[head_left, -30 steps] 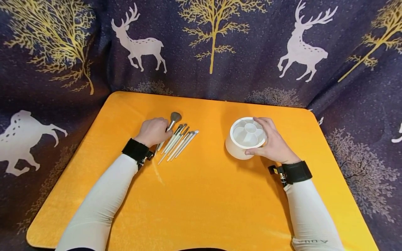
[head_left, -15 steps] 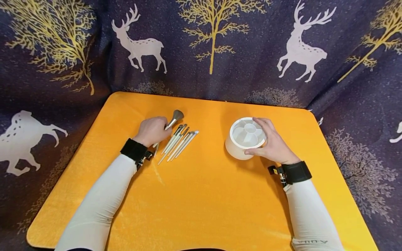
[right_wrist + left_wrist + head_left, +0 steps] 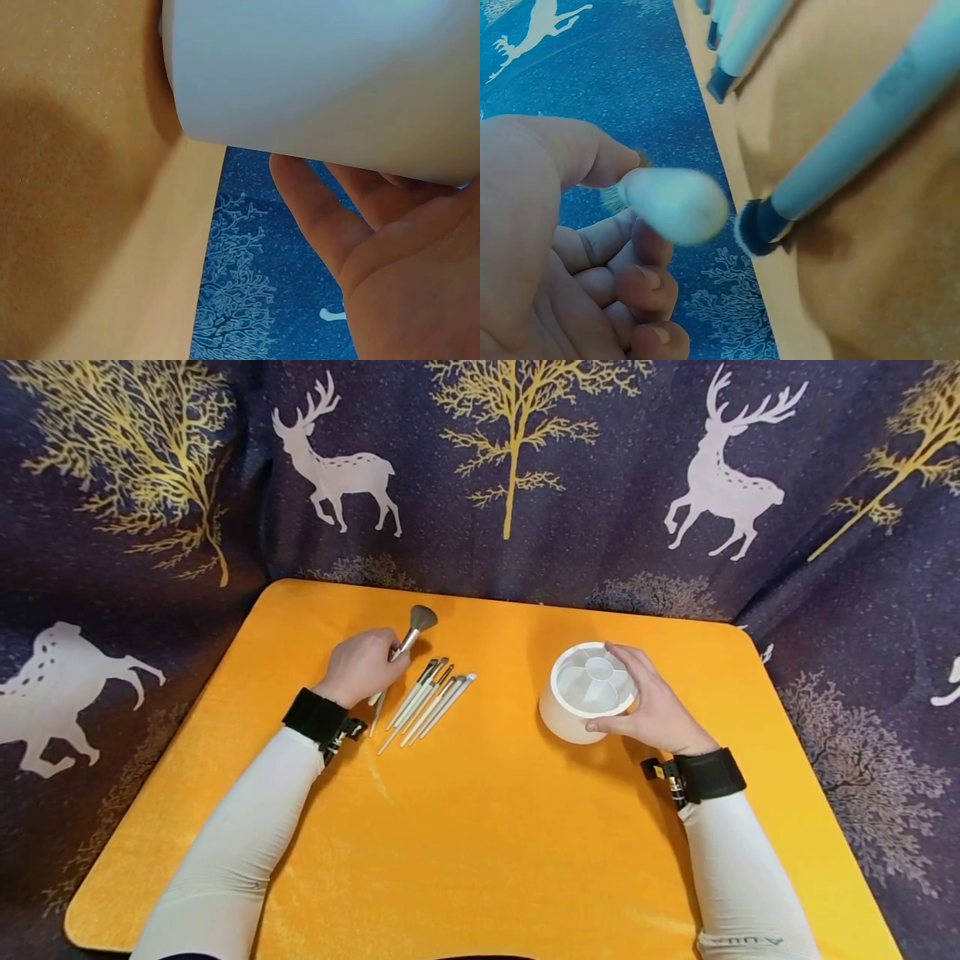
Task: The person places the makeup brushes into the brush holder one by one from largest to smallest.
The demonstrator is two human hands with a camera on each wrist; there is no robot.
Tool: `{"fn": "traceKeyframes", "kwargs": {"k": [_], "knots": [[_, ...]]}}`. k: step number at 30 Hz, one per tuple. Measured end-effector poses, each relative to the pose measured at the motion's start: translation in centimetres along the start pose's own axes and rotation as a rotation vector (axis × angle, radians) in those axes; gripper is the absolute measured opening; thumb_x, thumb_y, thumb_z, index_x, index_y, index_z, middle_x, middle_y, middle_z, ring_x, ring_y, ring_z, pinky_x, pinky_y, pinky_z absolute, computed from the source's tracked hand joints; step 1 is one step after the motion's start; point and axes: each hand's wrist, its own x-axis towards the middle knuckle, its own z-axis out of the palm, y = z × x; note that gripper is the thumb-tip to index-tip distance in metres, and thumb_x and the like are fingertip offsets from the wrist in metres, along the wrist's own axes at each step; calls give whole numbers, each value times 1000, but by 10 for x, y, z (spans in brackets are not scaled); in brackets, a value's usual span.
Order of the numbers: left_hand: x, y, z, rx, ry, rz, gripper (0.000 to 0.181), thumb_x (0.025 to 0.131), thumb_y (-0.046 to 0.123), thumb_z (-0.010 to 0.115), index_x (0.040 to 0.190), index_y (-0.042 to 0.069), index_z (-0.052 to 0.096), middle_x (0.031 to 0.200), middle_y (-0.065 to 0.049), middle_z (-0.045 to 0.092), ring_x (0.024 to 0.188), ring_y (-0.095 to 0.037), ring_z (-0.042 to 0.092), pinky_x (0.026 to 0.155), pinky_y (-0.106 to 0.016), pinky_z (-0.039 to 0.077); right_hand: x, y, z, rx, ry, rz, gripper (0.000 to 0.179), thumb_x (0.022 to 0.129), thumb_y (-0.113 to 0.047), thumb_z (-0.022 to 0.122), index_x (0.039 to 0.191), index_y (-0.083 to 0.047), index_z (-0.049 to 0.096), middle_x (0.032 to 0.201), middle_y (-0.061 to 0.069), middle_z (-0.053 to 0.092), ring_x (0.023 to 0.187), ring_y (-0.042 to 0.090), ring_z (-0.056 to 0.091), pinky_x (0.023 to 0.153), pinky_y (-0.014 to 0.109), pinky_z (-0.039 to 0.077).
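In the head view my left hand [image 3: 362, 667] holds a large makeup brush [image 3: 423, 618], its fluffy dark head pointing away from me. Thumb and fingertips pinch its pale handle [image 3: 679, 206] in the left wrist view, where the handle's end faces the camera. Several slimmer makeup brushes [image 3: 448, 705] lie side by side just right of this hand; one more lies partly hidden beneath it. My right hand [image 3: 656, 706] grips a white round divided holder [image 3: 558, 714] at its right side, thumb in front and fingers at the far rim. The holder's wall [image 3: 315, 75] fills the top of the right wrist view.
The table [image 3: 480, 843] is covered in yellow-orange cloth and has rounded corners. A dark curtain [image 3: 457, 468] with deer and trees hangs close behind its far edge. Bare cloth lies between the brushes and the holder.
My left hand has moved slightly away from me with the large brush, whose head now sits farther back and higher. The right hand and holder stay in place.
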Motion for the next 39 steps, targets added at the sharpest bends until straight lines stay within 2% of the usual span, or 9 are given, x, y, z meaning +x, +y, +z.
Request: {"fn": "traceKeyframes", "kwargs": {"k": [12,19,22,29,39], "knots": [[-1,7,-9,-90,78,-6,20,109,27,63,98,10,63,82,-8,57,65,-26,50,60,-40,34,1,-1,-1,5,-4,2,129,68,-30,111,174,-21,38,169,6,41,150,36,45,121,69,35],[1,11,-13,-119,118,-2,21,109,27,64,99,8,64,84,-9,59,68,-28,52,62,-40,36,0,-1,-1,3,-4,-6,128,70,-30,110,174,-19,37,168,11,42,148,40,46,120,70,36],[2,13,-14,-124,132,3,21,108,27,64,99,8,65,86,-10,60,70,-28,53,64,-41,37,0,-1,-1,2,-7,-8,128,70,-31,110,175,-18,36,169,12,42,148,41,45,119,73,36],[4,16,-17,-157,156,24,19,109,23,62,100,6,65,91,-12,61,76,-30,54,71,-42,40,0,-1,0,11,-3,10,127,70,-30,110,174,-21,38,169,8,42,150,37,45,121,69,35],[5,17,-17,-215,189,28,18,110,21,63,104,4,66,94,-13,61,80,-30,53,75,-42,39,0,-2,0,17,-10,-8,126,72,-29,109,174,-19,37,168,11,42,148,40,46,119,72,36]]}}
